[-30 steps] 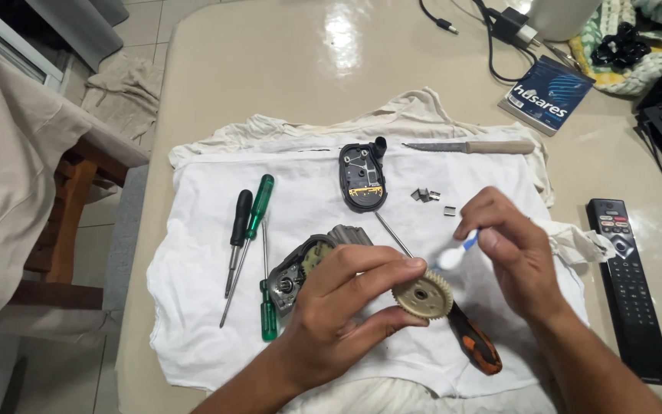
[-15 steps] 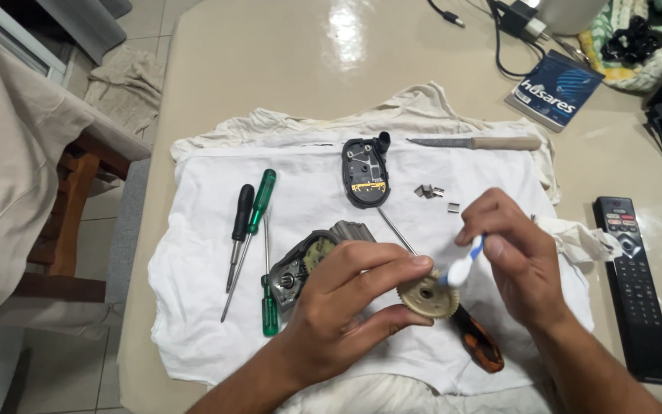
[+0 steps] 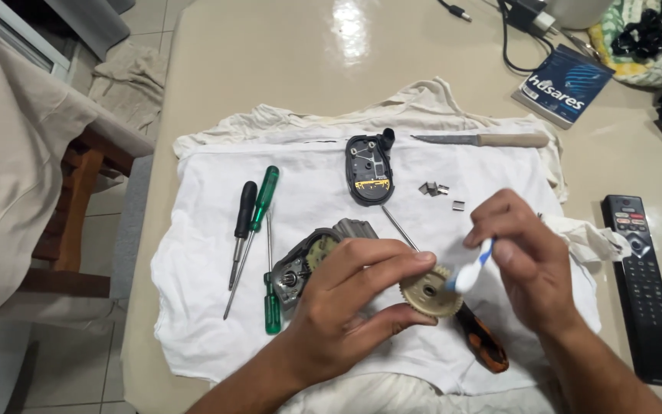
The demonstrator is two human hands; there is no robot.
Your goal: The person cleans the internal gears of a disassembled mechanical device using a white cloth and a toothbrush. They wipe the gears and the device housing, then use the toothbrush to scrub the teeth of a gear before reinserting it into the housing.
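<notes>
Left hand (image 3: pixel 346 307) pinches the tan gear (image 3: pixel 429 291) by its rim, thumb under, fingers over the top, just right of frame centre, lifted off the white cloth (image 3: pixel 193 253). Right hand (image 3: pixel 526 257) is closed round a blue-and-white toothbrush (image 3: pixel 473 266), bristle end touching the gear's right edge.

How I'd run this step, judging from the frame:
- Grip the rim only, and rotate the gear between strokes so every tooth gets brushed, including the part my fingers cover.
- Short strokes along the teeth, not across; light pressure, since the plastic looks soft.
- Work over the cloth so debris lands there, not in the open grey gearbox housing (image 3: pixel 312 257) just left of my left hand.
- Mind the small metal bits (image 3: pixel 434 188) upper centre; a sleeve could scatter them.

Other items: black cover part (image 3: pixel 369 169) top centre, green screwdrivers (image 3: pixel 258 222) and a black one (image 3: pixel 243 218) at left, orange-handled screwdriver (image 3: pixel 480 341) under the gear, knife (image 3: pixel 484 140) top right, remote (image 3: pixel 641 284) at far right.
</notes>
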